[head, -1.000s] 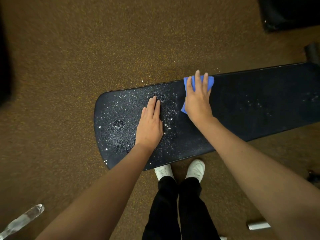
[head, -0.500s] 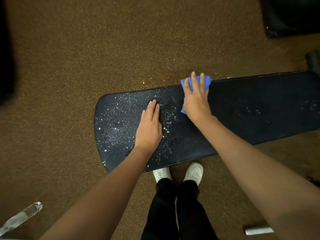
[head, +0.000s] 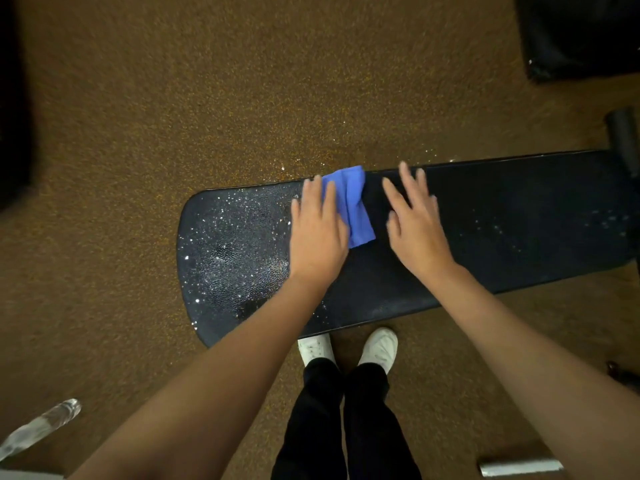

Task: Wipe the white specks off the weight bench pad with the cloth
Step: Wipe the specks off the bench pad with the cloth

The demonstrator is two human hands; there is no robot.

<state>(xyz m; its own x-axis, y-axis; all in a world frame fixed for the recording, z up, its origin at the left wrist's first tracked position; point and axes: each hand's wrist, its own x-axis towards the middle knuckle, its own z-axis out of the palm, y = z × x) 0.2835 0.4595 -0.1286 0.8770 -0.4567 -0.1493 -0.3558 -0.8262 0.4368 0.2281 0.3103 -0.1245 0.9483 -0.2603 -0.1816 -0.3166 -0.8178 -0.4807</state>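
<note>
A long black weight bench pad (head: 519,216) lies across the brown floor. White specks (head: 228,244) cover its rounded left end, and a few faint ones dot the far right. A folded blue cloth (head: 355,206) rests on the pad near its far edge. My left hand (head: 317,233) lies flat on the pad with its fingers pressing on the cloth's left part. My right hand (head: 415,223) hovers just right of the cloth, fingers spread, holding nothing.
A clear plastic bottle (head: 41,424) lies on the floor at bottom left, a metal tube (head: 519,466) at bottom right. My white shoes (head: 346,348) stand against the pad's near edge. A black object (head: 581,36) sits at top right. Scattered specks (head: 294,164) lie on the floor behind the pad.
My right hand has let go of the cloth and moved right. My left hand has slid right from the speckled area onto the cloth.
</note>
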